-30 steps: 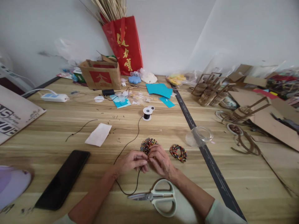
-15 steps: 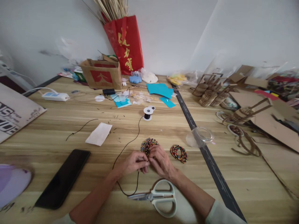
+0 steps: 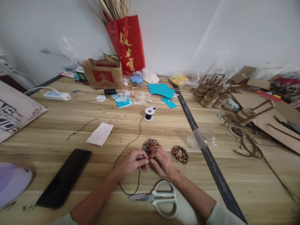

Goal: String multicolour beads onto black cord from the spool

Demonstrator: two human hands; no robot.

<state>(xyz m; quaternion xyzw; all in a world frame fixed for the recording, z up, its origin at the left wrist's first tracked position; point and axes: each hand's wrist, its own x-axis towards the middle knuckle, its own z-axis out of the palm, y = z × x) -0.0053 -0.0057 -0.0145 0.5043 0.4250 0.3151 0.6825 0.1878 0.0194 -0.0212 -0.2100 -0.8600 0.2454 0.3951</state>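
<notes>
In the middle of a pale, striped wooden surface, just beyond two bare hands: a dense bead cluster, made up of many tiny round beads in mixed red, yellow, orange, green and black. Looks bumpy, speckled and tightly packed, with a rounded far edge and the near right part hidden by fingers. Cannot tell whether solid or ring-shaped underneath.

Left hand at the near left of the beads: thumb and forefinger pressed together, pinching a thin black cord at the point of entry from below. Right hand over the near right edge: fingers bent close together, thumb and fingertips closed on the bead cluster, very near the left fingertips. Too small to tell exactly how beads and cord meet there.

From the grip, a slack loop of cord down toward the scissors, back up under the left wrist, then away to a white spool wound with black. Just right of the right hand, a bead ring in similar colours, lying flat, several strands thick around an open centre. Between the forearms, pale-handled scissors, blades pointing left. Farther left, a black phone and a white paper.
</notes>
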